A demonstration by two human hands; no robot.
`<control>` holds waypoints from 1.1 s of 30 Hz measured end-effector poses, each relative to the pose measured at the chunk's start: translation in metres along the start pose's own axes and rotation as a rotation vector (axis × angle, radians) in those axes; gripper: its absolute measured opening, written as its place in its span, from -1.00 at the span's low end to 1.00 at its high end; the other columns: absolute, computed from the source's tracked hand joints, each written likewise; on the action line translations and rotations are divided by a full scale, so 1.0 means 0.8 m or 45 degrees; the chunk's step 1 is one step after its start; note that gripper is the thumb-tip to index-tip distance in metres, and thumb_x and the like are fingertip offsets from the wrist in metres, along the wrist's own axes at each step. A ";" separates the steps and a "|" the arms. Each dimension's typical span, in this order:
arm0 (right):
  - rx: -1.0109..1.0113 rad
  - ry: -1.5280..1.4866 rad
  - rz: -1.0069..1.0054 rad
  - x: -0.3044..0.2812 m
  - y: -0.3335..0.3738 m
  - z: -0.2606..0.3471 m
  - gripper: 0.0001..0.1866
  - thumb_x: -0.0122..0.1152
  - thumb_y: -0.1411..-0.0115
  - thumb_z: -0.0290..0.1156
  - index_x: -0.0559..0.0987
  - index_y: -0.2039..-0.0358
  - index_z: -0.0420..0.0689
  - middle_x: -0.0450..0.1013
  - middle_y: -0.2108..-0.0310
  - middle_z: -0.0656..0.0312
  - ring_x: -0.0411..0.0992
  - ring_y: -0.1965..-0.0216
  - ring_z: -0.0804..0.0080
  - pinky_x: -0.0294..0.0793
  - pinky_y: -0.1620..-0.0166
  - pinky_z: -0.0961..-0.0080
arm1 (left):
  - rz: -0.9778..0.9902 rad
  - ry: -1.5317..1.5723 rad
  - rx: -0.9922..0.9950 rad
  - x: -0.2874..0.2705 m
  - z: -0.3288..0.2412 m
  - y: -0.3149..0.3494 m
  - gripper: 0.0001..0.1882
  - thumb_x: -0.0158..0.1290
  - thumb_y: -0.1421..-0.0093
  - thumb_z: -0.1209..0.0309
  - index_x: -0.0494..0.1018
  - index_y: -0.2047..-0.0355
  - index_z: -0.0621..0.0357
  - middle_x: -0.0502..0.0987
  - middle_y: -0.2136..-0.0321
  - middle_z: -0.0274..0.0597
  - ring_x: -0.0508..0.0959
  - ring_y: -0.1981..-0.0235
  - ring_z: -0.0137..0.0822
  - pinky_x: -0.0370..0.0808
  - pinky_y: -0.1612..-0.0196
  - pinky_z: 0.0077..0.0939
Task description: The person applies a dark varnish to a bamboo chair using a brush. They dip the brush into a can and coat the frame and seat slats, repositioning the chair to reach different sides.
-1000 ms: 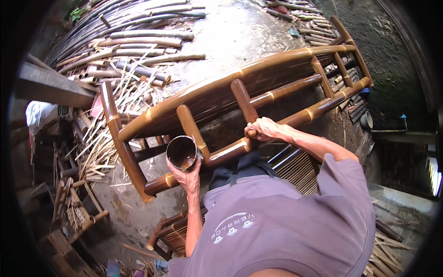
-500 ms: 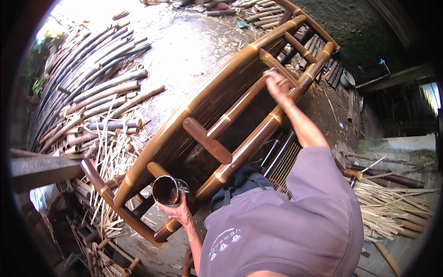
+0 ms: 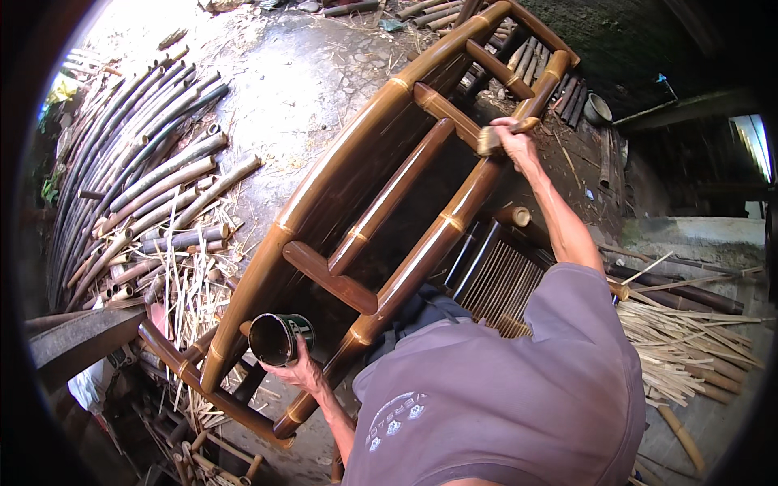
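A long bamboo furniture frame (image 3: pixel 379 117), glossy and brown, stretches diagonally in front of me. My right hand (image 3: pixel 519 144) grips a paintbrush (image 3: pixel 489 141) by its handle, and the bristles meet the frame where a short crosspiece (image 3: pixel 448 111) joins the near rail (image 3: pixel 450 217). At the lower left, my left hand (image 3: pixel 301 373) is wrapped around a dark can (image 3: pixel 275 340), tilted so that its opening shows. Dark residue coats the inside of the can; how much liquid it holds I cannot tell. A flat brown slat (image 3: pixel 331 279) bridges the frame beyond the can.
Dark bamboo poles (image 3: pixel 154 134) lie stacked on the left, with pale strips (image 3: pixel 190 283) scattered beside them. More split strips (image 3: pixel 689 344) are heaped at the right. A slatted bamboo piece (image 3: pixel 500 279) stands close by my right side. Farther back sits a round bucket (image 3: pixel 598 109).
My right hand has moved from the inner bar to the near rail's joint, bringing the brush into clear view. The left hand still holds the can, and my view has shifted slightly.
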State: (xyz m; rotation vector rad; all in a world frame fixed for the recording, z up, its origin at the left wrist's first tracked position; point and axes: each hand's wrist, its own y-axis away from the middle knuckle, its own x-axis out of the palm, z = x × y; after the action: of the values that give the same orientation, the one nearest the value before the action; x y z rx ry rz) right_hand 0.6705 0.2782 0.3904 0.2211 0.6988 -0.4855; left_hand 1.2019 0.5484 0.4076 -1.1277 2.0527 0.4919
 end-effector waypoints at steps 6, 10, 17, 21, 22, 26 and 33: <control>0.158 0.549 0.176 0.038 -0.090 0.001 -0.75 0.05 -0.12 -0.14 0.67 0.38 0.10 0.61 0.38 0.23 0.58 0.33 0.32 0.55 0.23 0.38 | -0.004 0.022 0.147 0.018 0.014 -0.006 0.12 0.47 0.23 0.19 0.07 -0.28 0.23 0.37 -0.11 0.10 0.43 -0.09 0.01 0.33 -0.18 -0.09; -0.176 0.161 -0.090 0.132 -0.116 0.073 -0.60 0.04 -0.12 0.00 0.68 0.35 -0.01 0.58 0.35 -0.02 0.55 0.22 -0.01 0.52 0.16 0.16 | 0.062 0.124 0.134 0.018 -0.010 0.008 0.13 0.46 0.19 0.26 0.03 -0.31 0.17 0.32 -0.16 0.04 0.39 -0.14 -0.05 0.32 -0.21 -0.16; -0.660 -0.018 0.603 0.073 -0.126 0.056 -0.76 0.10 -0.13 -0.31 0.64 0.22 -0.02 0.58 0.38 0.24 0.51 0.33 0.48 0.52 0.22 0.45 | 0.056 0.092 0.140 0.017 -0.028 0.035 0.06 0.46 0.19 0.29 0.08 -0.26 0.24 0.34 -0.12 0.08 0.39 -0.12 -0.02 0.28 -0.21 -0.14; -0.659 0.599 1.376 0.004 -0.069 0.081 -0.77 0.08 -0.11 -0.53 0.61 0.22 -0.13 0.55 0.46 0.24 0.47 0.42 0.54 0.49 0.28 0.53 | 0.066 0.072 0.106 0.026 -0.017 0.048 0.05 0.45 0.17 0.28 0.08 -0.26 0.24 0.34 -0.12 0.05 0.38 -0.13 -0.07 0.28 -0.21 -0.17; -0.735 0.635 1.480 0.013 -0.067 0.068 -0.78 0.11 -0.10 -0.51 0.62 0.23 -0.12 0.54 0.47 0.22 0.49 0.41 0.48 0.49 0.28 0.48 | 0.082 0.037 0.142 0.033 -0.018 0.048 0.05 0.45 0.17 0.28 0.08 -0.26 0.24 0.34 -0.12 0.05 0.38 -0.13 -0.07 0.28 -0.21 -0.17; -1.474 0.624 1.242 0.041 -0.039 0.027 -0.90 0.21 -0.11 -0.38 0.59 0.35 -0.07 0.54 0.41 0.15 0.49 0.32 0.18 0.43 0.23 0.28 | 0.108 0.037 0.250 0.038 -0.021 0.045 0.05 0.45 0.17 0.28 0.08 -0.27 0.24 0.34 -0.12 0.05 0.38 -0.13 -0.08 0.29 -0.21 -0.20; -0.390 0.692 0.966 -0.070 -0.156 0.017 -0.88 0.13 -0.10 -0.36 0.62 0.42 -0.06 0.54 0.54 0.17 0.51 0.51 0.31 0.49 0.39 0.40 | 0.121 0.051 0.213 0.034 -0.037 0.046 0.08 0.45 0.17 0.30 0.06 -0.28 0.24 0.31 -0.15 0.05 0.36 -0.16 -0.08 0.26 -0.25 -0.21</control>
State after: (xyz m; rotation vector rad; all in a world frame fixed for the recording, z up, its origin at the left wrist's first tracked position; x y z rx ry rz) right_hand 0.5789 0.1847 0.4337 0.3115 1.1319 0.4277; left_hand 1.1487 0.5343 0.4060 -0.9516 2.1459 0.3385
